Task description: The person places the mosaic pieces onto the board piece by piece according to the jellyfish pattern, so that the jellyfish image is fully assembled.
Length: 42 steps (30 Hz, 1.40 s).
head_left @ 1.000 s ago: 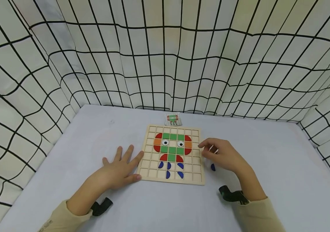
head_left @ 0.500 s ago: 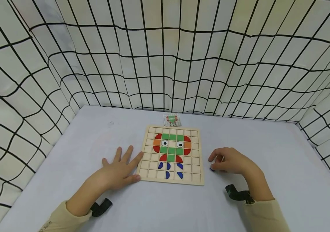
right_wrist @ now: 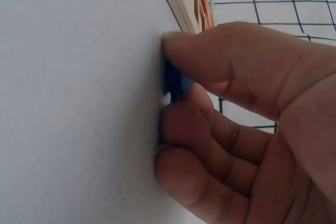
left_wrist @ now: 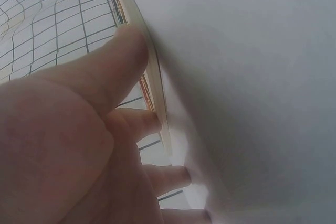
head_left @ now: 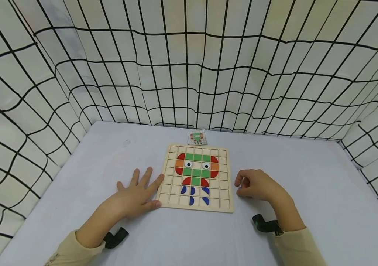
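A square wooden grid board (head_left: pixel 220 184) lies flat on the white-covered table. On it, red, green and orange tiles and two eye discs form a figure, with several blue tiles (head_left: pixel 205 190) below. My left hand (head_left: pixel 134 197) rests with fingers spread, its thumb and a fingertip touching the board's left edge. To the right of the board, my right hand (head_left: pixel 258 184) pinches a blue half-round tile (right_wrist: pixel 172 80) between thumb and fingers, low at the table surface. In the head view the fingers mostly cover this tile.
A small picture card (head_left: pixel 197 137) showing a similar figure lies behind the board. White walls with black netting (head_left: pixel 189 87) stand round the back and sides of the table. A black wrist camera (head_left: pixel 265 224) sits at each sleeve.
My right hand has come down from the board's right edge to the loose blue tile, pinched it, and shifted slightly left with it. My left hand has stayed put.
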Motion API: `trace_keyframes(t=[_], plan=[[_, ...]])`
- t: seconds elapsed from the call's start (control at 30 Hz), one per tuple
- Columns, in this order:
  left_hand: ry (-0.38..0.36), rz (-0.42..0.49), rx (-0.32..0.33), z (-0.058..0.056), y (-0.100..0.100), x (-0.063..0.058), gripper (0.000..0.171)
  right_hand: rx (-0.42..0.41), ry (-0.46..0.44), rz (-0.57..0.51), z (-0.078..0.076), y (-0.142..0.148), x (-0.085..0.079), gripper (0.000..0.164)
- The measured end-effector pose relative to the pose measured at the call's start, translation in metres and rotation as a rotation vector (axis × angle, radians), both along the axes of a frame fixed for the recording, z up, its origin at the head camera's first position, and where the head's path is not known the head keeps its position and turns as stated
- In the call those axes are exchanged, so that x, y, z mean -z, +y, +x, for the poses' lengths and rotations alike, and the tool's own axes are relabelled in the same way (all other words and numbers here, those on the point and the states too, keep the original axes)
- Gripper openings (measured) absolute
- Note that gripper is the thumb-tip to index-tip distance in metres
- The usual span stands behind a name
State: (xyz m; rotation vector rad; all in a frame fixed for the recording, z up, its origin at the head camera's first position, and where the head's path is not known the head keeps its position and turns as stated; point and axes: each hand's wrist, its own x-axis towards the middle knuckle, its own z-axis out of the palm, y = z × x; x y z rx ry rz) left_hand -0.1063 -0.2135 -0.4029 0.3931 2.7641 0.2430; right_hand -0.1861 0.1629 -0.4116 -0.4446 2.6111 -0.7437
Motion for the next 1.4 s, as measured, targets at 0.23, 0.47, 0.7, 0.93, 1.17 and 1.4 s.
trace_keyframes(t=[0.23, 0.47, 0.7, 0.93, 1.17, 1.4], plan=[[0.000, -0.011, -0.005, -0.002, 0.000, 0.001, 0.081, -0.010, 0.055, 0.052, 0.000, -0.005, 0.003, 0.016], [-0.006, -0.008, -0.005, -0.002, -0.001, 0.001, 0.080, -0.025, 0.060, -0.001, -0.001, -0.004, 0.007, 0.010], [-0.011, -0.017, -0.010, -0.002, -0.002, 0.003, 0.081, -0.058, 0.123, -0.146, -0.003, -0.006, 0.006, 0.010], [-0.008, -0.022, -0.004, -0.003, -0.003, 0.004, 0.081, -0.085, 0.138, -0.265, -0.001, -0.015, 0.004, 0.008], [-0.015, -0.010, -0.004, -0.002, -0.002, 0.004, 0.081, -0.069, 0.123, -0.349, 0.003, -0.020, 0.005, 0.009], [-0.011, -0.013, -0.008, -0.003, -0.002, 0.004, 0.082, -0.069, 0.088, -0.444, 0.004, -0.029, 0.006, 0.009]])
